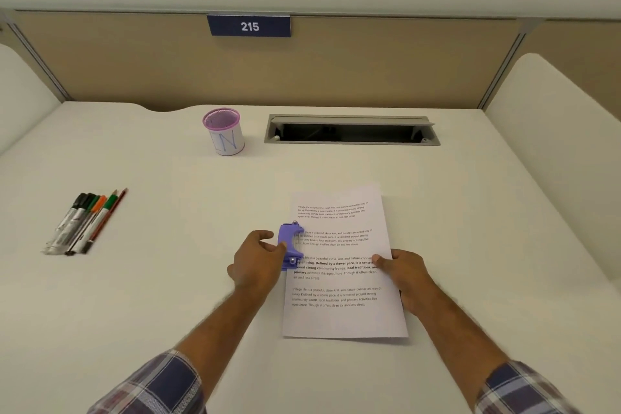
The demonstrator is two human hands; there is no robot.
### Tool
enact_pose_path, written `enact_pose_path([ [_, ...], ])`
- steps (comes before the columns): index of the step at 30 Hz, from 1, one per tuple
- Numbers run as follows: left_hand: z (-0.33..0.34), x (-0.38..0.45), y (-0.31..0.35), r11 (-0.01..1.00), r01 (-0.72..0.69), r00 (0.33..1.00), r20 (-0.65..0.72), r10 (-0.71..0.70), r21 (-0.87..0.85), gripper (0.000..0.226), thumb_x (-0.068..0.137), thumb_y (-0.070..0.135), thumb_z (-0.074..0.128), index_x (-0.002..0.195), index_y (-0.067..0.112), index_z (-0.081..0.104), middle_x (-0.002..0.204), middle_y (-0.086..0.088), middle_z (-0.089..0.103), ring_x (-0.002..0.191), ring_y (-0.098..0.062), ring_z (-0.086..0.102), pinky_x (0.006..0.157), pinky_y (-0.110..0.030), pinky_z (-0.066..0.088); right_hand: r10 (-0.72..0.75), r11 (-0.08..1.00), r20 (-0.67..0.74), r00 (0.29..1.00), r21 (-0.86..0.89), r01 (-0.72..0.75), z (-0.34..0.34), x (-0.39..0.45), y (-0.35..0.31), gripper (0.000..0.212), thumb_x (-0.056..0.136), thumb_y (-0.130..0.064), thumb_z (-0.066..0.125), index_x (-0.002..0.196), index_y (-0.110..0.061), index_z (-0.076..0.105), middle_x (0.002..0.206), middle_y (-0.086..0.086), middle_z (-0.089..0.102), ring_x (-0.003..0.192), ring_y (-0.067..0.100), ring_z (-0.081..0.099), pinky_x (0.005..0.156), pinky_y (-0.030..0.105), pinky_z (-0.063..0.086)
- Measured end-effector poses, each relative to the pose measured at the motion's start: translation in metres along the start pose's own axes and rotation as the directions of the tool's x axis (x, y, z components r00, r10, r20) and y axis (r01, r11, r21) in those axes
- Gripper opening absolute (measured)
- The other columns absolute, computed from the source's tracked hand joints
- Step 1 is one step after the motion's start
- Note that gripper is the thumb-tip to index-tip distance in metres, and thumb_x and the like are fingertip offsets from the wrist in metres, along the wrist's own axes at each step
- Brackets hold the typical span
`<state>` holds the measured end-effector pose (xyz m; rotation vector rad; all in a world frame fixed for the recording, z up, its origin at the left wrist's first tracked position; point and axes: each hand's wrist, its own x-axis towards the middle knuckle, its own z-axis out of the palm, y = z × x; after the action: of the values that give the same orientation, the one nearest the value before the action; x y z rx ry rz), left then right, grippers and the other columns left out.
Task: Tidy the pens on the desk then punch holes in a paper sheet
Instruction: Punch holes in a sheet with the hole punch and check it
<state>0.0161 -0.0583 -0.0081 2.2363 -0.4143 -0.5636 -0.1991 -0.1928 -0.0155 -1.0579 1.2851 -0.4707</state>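
White desk (pixel 168 279), paper sheet (pixel 339 316) lying centre with purple hole punch (pixel 289 245) on its left edge: left hand (pixel 257 262) grips the punch, right hand (pixel 403 274) pinches the right edge, so seat the margin fully, hold the sheet square, then press straight down

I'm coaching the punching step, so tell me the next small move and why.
Probably press the hole punch down with the left hand. The punch sits over the paper sheet's left edge, about midway along. The left hand holds its outer side, and the right hand pinches the opposite edge, thumb on top, steadying the sheet.
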Motion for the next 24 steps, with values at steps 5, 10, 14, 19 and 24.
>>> enact_pose_path([
  [5,0.003,-0.003,0.003,1.000,0.022,0.999,-0.024,-0.022,-0.002,0.034,0.087,0.037,0.068,0.116,0.028,0.055,0.082,0.012,0.065,0.084,-0.015,0.063,0.097,-0.042,0.036,0.013,1.000,-0.029,0.999,-0.003,-0.013,-0.004,0.002,-0.001,0.008,0.084,-0.004,0.070,0.078,-0.009,0.071,0.089,0.013,0.074,0.079,0.032,0.071,0.081,0.050,0.058],
  [10,0.000,-0.001,0.002,1.000,0.026,0.999,-0.022,-0.026,0.003,0.038,0.085,0.039,0.068,0.118,0.028,0.055,0.086,0.011,0.068,0.086,-0.015,0.063,0.094,-0.040,0.031,0.011,1.000,-0.041,0.999,0.010,-0.011,-0.018,0.004,-0.002,0.008,0.084,-0.003,0.070,0.079,-0.008,0.070,0.086,0.013,0.073,0.075,0.031,0.068,0.081,0.050,0.057],
  [14,0.000,-0.002,0.002,1.000,0.026,0.999,-0.018,-0.026,0.006,0.037,0.085,0.040,0.067,0.118,0.027,0.055,0.086,0.011,0.068,0.087,-0.016,0.064,0.095,-0.040,0.034,0.011,1.000,-0.058,0.998,0.008,-0.010,-0.031,0.004,-0.002,0.006,0.084,-0.003,0.070,0.080,-0.008,0.070,0.088,0.015,0.072,0.075,0.031,0.068,0.080,0.050,0.057],
  [19,-0.001,-0.001,0.002,1.000,0.024,1.000,0.005,-0.024,-0.004,0.040,0.085,0.037,0.068,0.120,0.024,0.055,0.093,0.007,0.069,0.094,-0.021,0.065,0.098,-0.048,0.046,0.005,1.000,-0.065,0.998,0.017,-0.004,-0.044,0.004,-0.003,0.004,0.084,-0.003,0.070,0.082,-0.006,0.070,0.089,0.016,0.072,0.077,0.032,0.068,0.080,0.051,0.057],
  [24,-0.002,-0.005,0.005,0.999,0.010,0.997,-0.077,-0.006,0.053,0.054,0.081,0.045,0.070,0.127,0.021,0.054,0.123,-0.003,0.059,0.115,-0.028,0.055,0.099,-0.046,0.046,-0.045,0.999,-0.053,0.998,0.018,0.046,-0.055,0.000,-0.009,0.002,0.084,-0.005,0.070,0.085,-0.006,0.071,0.091,0.015,0.074,0.078,0.032,0.069,0.079,0.049,0.058],
])
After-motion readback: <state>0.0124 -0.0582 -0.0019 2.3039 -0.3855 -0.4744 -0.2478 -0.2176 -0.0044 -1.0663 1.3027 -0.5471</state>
